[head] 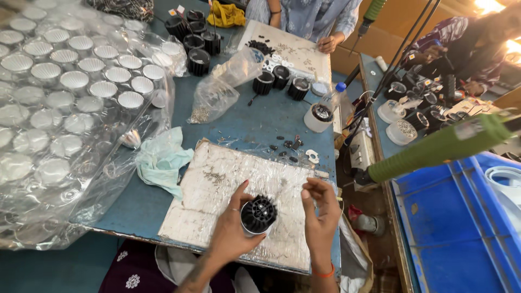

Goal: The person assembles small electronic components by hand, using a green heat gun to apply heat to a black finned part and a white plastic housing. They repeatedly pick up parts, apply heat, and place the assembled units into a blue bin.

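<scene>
Holding a black finned housing point(258, 214) over the wrapped work board point(217, 184), the left hand point(230, 230) clasps it firmly — the right hand point(320, 209) pinches something too small to identify beside it. Several black housings point(198, 61) stand farther back; bagged reflector cups point(70, 81) remain unused.

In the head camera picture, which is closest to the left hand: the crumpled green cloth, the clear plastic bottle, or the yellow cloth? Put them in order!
From the left hand, holding a black finned part:
1. Crumpled green cloth, just up-left.
2. Clear plastic bottle, up-right past the board.
3. Yellow cloth, at the table's far end.
</scene>
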